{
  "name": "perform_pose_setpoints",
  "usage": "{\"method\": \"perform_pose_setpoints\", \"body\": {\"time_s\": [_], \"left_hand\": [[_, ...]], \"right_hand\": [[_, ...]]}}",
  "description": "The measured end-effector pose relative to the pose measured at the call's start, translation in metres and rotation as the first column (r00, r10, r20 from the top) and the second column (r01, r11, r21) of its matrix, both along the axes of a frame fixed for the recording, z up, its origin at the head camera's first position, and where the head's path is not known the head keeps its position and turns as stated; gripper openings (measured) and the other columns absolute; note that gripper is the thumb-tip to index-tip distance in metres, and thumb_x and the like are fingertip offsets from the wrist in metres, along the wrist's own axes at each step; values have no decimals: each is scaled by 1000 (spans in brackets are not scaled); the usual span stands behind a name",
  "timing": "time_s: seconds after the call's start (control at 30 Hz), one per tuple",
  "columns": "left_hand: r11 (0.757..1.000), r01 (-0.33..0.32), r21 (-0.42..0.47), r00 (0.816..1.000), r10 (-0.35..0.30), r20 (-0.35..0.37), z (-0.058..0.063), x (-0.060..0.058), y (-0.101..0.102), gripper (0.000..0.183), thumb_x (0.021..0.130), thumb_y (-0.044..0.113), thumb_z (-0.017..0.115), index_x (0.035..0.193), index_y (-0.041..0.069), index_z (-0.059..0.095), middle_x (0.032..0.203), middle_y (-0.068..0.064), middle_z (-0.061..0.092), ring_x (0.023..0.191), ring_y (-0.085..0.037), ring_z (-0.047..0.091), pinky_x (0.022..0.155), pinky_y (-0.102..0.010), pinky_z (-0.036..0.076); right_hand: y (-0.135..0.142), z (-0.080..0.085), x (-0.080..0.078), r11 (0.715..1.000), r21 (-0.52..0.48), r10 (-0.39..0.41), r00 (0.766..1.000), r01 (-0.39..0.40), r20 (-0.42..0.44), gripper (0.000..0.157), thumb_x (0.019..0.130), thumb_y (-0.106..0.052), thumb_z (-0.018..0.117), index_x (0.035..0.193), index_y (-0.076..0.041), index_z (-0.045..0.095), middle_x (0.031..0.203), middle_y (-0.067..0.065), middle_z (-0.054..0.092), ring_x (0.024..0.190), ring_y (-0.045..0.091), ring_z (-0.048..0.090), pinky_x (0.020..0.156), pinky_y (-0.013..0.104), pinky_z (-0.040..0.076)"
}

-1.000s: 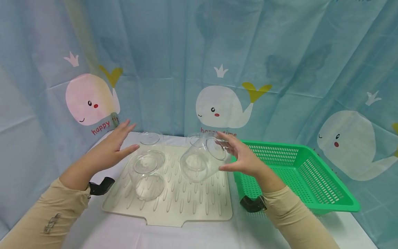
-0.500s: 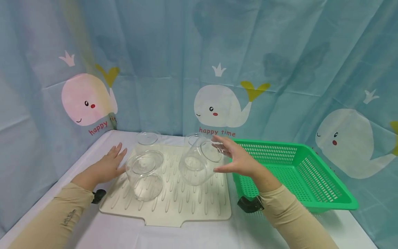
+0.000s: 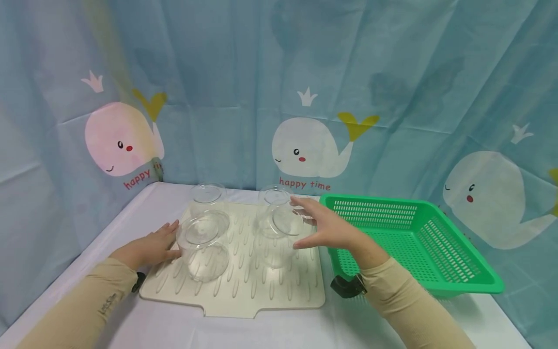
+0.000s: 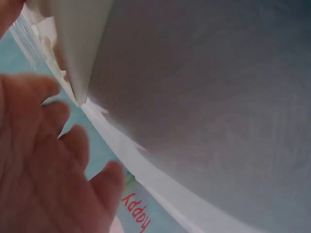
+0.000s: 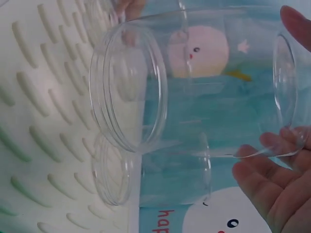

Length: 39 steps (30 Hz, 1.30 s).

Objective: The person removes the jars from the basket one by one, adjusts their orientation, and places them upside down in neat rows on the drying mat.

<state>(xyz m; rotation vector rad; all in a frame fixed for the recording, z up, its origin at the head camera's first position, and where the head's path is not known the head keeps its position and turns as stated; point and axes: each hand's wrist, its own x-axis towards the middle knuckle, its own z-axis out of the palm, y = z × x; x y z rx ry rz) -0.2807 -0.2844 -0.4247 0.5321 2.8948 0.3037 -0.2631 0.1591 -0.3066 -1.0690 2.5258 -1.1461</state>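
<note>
My right hand (image 3: 329, 230) holds a clear plastic jar (image 3: 275, 249) near its base, thumb and fingers round its side. The right wrist view shows the jar's threaded mouth toward the pale ridged drying mat (image 3: 244, 295); whether the rim touches the mat, I cannot tell. Another clear jar (image 3: 205, 259) stands mouth down at the mat's front left. To its left, my left hand (image 3: 150, 248) lies low by the mat's edge with its fingers extended, gripping nothing. Farther back are two more clear jars, a left one (image 3: 208, 195) and a right one (image 3: 270, 195).
A green perforated plastic basket (image 3: 453, 281) stands right of the mat, under and behind my right forearm. The white-covered table (image 3: 270, 334) ends at a blue whale-print curtain (image 3: 226, 126) behind and on both sides.
My left hand has lowered from the air to the mat's left side. My right hand has moved slightly down and left, turning the tilted jar more upright over the mat.
</note>
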Motion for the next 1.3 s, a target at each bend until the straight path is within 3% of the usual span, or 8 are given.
{"method": "perform_pose_setpoints", "body": {"time_s": [0.1,0.4,0.6,0.9,1.3], "left_hand": [[1000,3,9,998,-4,64,-2,-1,-1,90,86,52,52,137,-16,22,145,-33,11,130,-51,11,102,-62,16],[999,1,47,990,-8,143,-3,-6,4,93,86,54,50,139,-14,15,145,-34,-3,127,-52,19,103,-59,20],[999,-2,39,989,-4,149,-4,-7,4,91,86,53,51,139,-13,16,145,-34,-4,126,-53,20,102,-59,20],[997,-40,60,983,29,181,-3,-5,3,98,85,55,51,140,-14,8,146,-31,-6,127,-53,17,103,-60,17],[998,15,66,988,-25,150,-2,-3,1,91,88,50,51,139,-15,14,145,-34,-5,127,-53,17,102,-60,19]], "right_hand": [[-3,-3,-1,999,27,16,1000,-17,6,93,71,-28,79,145,-20,24,147,2,28,126,26,40,101,42,37],[-10,-14,-1,996,93,10,997,-18,81,93,70,-35,79,144,-21,26,146,0,29,125,22,42,98,37,41],[-14,-21,-1,982,188,2,998,-15,67,97,68,-41,79,145,-22,23,146,-3,29,125,21,43,97,33,41],[-18,-25,1,965,263,-29,999,18,39,100,66,-49,77,146,-24,22,145,-3,30,121,21,46,97,38,42],[-22,-24,2,945,324,-59,998,47,27,101,68,-50,76,147,-23,19,148,-3,25,127,19,38,102,39,35]]}}
